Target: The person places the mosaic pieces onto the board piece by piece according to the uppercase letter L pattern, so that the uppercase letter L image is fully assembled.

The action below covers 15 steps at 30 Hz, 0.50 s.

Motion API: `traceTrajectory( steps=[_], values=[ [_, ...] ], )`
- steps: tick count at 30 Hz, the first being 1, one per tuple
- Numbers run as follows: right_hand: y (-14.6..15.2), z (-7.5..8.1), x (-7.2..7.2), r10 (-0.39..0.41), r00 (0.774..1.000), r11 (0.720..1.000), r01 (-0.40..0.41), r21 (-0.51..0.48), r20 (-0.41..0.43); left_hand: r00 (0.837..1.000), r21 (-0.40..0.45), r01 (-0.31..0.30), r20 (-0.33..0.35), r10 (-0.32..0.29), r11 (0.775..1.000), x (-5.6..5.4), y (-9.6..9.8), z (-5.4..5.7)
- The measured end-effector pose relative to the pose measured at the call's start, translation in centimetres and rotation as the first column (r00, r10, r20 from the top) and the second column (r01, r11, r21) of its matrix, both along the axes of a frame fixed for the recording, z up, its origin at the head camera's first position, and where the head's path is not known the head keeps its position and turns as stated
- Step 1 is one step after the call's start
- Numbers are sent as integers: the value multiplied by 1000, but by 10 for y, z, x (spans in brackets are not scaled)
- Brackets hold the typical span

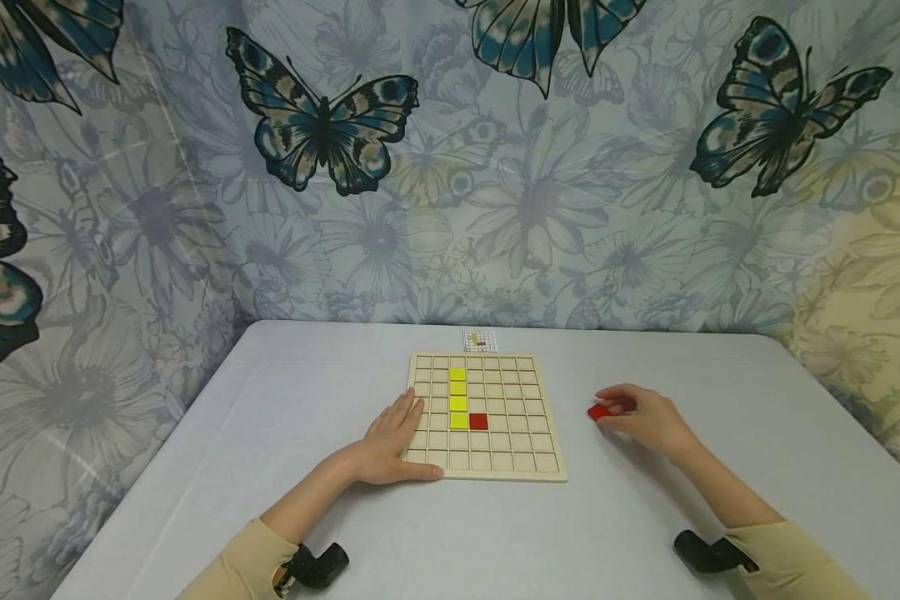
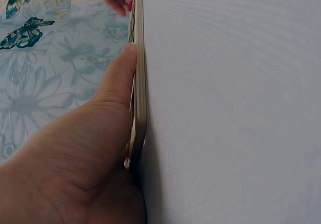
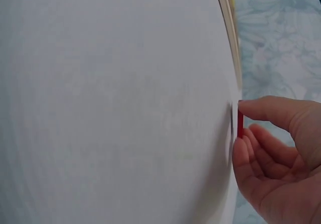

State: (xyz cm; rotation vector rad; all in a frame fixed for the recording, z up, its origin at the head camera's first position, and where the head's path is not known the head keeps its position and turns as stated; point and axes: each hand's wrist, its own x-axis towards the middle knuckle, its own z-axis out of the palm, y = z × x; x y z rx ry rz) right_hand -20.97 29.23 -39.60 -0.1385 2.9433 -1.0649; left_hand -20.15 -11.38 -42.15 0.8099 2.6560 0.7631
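Note:
A wooden grid board (image 1: 506,458) lies on the white table. Four of its cells are not bare wood alone: a column of several yellow tiles (image 1: 458,389) stands left of its middle, with one red tile (image 1: 478,422) right beside the lowest. My left hand (image 1: 386,446) rests on the board's left edge, fingers straight and thumb along the near left corner; the left wrist view shows that thumb (image 2: 120,73) against the board's side. To the right of the board, my right hand (image 1: 645,419) pinches another red tile (image 3: 241,119) between thumb and fingertips, close over the table.
A small printed grid card (image 1: 480,340) lies just behind the board, showing a coloured pattern. The white table (image 1: 307,367) reaches back to a wall (image 1: 435,275) covered with butterfly and flower prints. Black wrist cameras (image 1: 322,567) sit at both sleeves.

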Motion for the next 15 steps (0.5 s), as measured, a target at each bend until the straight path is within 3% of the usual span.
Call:
traceTrajectory(
  steps=[15],
  values=[
    [-43,0,-5,93,996,990,-91,-103,14,1000,-5,3,-3,-3,1000,0,0,0]
  ],
)
